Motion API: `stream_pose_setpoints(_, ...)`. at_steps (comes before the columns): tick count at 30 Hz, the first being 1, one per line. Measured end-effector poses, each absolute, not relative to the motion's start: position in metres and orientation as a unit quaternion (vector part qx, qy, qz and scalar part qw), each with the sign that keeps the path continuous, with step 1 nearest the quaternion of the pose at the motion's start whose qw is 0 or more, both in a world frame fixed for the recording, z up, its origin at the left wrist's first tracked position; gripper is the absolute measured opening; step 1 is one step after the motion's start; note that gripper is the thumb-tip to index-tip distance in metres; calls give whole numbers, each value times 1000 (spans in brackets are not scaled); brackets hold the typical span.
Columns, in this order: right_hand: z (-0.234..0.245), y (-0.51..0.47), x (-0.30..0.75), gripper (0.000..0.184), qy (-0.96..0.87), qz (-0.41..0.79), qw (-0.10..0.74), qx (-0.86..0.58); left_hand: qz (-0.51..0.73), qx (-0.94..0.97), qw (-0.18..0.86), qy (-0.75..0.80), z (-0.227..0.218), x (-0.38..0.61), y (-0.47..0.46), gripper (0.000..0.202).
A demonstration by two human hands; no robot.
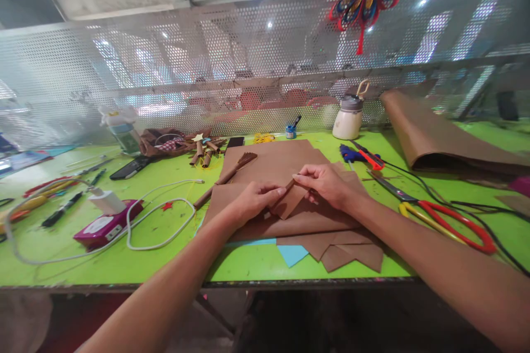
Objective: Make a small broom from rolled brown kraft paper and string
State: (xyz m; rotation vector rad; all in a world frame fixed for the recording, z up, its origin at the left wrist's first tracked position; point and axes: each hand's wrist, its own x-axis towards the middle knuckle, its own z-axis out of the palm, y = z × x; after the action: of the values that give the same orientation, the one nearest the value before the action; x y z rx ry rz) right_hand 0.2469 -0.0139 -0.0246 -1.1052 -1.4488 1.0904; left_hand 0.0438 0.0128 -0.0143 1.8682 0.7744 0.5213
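Note:
A small piece of brown paper [289, 203] is held between both my hands over a stack of larger brown paper sheets [269, 162]. My left hand [260, 199] pinches its left side, thumb and fingers together. At its upper right edge, my right hand [321, 183] grips it between thumb and forefinger. The edge between the hands looks folded or rolled over. Left of the stack lies a rolled brown paper stick [226, 177] with a fringed end. Brown offcuts [351, 256] and a light blue paper corner [292, 254] stick out at the front.
On the right lie large scissors [451, 223], a blue glue gun [351, 153] and a big folded brown sheet [447, 138]. A white bottle [348, 118] stands behind. Leftward are a purple power socket [103, 226], white cable [161, 245] and phone [130, 167]. Several small paper rolls [207, 157] lie farther back.

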Motion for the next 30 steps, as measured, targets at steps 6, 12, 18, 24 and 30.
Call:
stream_pose_setpoints(6,-20,-20,243,36,-595,473,471,-449,225,778,467,354,-17,43,14,35)
stream_pose_setpoints(12,-18,-14,259,34,-643,418,481,-424,209,794,465,331,-14,40,16,34)
stream_pose_setpoints(18,-14,-21,261,40,-690,503,391,-342,193,742,594,244,-11,40,10,30)
stream_pose_setpoints(24,-10,-27,251,20,-727,495,381,-285,148,713,653,209,-13,39,7,30)
stream_pose_setpoints(30,-13,-23,255,32,-647,561,401,-326,240,605,716,254,-22,43,16,31)
